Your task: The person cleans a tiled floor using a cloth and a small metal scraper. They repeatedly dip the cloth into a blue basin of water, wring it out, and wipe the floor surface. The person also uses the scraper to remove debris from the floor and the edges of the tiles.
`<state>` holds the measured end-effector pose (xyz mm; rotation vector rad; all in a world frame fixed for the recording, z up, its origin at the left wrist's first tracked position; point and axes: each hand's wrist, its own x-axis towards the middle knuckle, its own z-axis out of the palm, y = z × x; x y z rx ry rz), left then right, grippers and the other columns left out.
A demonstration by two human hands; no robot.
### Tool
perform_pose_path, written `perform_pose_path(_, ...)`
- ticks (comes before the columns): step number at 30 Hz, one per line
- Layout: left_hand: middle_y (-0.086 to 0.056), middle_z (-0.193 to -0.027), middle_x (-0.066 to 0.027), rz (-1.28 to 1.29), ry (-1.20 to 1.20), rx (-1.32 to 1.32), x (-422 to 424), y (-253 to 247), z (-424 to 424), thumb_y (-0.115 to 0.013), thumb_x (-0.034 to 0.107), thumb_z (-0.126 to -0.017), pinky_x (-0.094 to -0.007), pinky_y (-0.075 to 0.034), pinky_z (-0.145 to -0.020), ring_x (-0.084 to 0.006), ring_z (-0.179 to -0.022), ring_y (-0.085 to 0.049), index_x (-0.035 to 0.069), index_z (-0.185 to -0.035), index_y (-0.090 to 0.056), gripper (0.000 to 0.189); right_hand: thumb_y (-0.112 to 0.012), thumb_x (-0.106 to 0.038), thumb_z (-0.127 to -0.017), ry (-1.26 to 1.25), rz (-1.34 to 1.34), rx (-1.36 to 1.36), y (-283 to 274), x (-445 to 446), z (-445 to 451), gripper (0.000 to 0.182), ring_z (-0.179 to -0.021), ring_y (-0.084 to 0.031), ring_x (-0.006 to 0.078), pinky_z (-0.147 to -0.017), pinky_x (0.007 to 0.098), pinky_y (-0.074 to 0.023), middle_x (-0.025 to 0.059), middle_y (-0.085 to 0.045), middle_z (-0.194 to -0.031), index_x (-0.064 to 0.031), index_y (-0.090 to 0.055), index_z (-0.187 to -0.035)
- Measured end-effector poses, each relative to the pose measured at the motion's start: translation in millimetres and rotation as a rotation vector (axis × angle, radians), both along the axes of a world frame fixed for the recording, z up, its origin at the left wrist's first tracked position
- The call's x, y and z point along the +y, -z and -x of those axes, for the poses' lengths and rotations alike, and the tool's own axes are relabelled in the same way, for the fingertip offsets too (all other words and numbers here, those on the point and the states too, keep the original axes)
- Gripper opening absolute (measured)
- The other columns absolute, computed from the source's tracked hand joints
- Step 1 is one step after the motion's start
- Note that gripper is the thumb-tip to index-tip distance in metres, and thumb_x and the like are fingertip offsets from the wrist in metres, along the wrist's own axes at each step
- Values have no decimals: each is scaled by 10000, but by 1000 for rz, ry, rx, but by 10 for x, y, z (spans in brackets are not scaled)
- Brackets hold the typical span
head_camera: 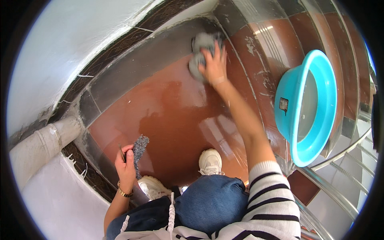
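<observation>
My right hand (pixel 215 66) presses a wet grey cloth (pixel 198 64) onto the floor, its fingers spread over it. The cloth lies bunched where the red-brown floor tile meets the dark border tile, and it is blurred. In my left hand (pixel 125 164), raised above the floor, is a dark grey, fuzzy scouring pad (pixel 140 151) pinched by the thumb. A thin dark strip (pixel 122 153) sticks up between the fingers of that hand; what it is cannot be made out.
A turquoise plastic basin (pixel 286 115) of cloudy water stands on the stair steps (pixel 279 45) to the right. Metal railings (pixel 333 192) run below it. At left a white pipe (pixel 45 138) meets the wall (pixel 60 54). My white shoes (pixel 210 162) are on the glossy tile (pixel 168 135).
</observation>
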<state>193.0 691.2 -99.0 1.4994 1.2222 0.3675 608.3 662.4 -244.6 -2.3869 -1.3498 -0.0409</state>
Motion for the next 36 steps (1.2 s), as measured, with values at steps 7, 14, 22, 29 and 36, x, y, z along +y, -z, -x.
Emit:
perform_pose_path(7, -601, -998, -59, -100, -136, 59, 19, -142, 173, -492, 144, -972, -255, -434, -815, -110, -893, -531, -29, -1066, -582, 217, -732, -433, -676, 145, 227, 49, -121, 1244, -701, 562, -1272, -338, 438, -1043, 485, -337, 169, -406, -1367, -231, -576, -1177)
perform_pose_path(14, -621, -953, -67, -140, 8, -54, 38, -114, -85, -521, 132, -953, -263, -442, -807, -125, -869, -553, -24, -1051, -592, 198, -738, -342, -632, 150, 97, 112, -140, -353, -519, 506, -1117, -462, 412, -919, 476, -439, 193, -464, -1216, -190, -573, -1086)
perform_pose_path(22, -624, -958, -74, -31, 134, -123, -147, 81, -141, -525, 123, -945, -277, -442, -811, -137, -877, -558, -24, -1040, -594, 188, -775, -323, -588, 511, 402, 169, -145, -3770, 634, 682, -1221, -396, 463, -1019, 496, -366, 313, -415, -1302, -116, -508, -1180)
perform_pose_path(29, -631, -954, -84, -13, 152, -121, -160, 158, -70, -531, 124, -937, -282, -445, -807, -145, -884, -570, -27, -1029, -600, 189, -647, -262, -691, 970, 291, 158, -49, -4389, 1499, 647, -1216, -323, 527, -1038, 547, -288, 366, -295, -1312, -81, -447, -1279)
perform_pose_path(36, -633, -928, -78, 13, 123, -35, -97, 230, -19, -530, 122, -935, -279, -446, -791, -139, -858, -571, -22, -1012, -608, 181, -685, -264, -637, 292, 159, 85, -176, -2586, 868, 623, -1258, -312, 493, -1054, 537, -271, 287, -274, -1425, -125, -547, -1228)
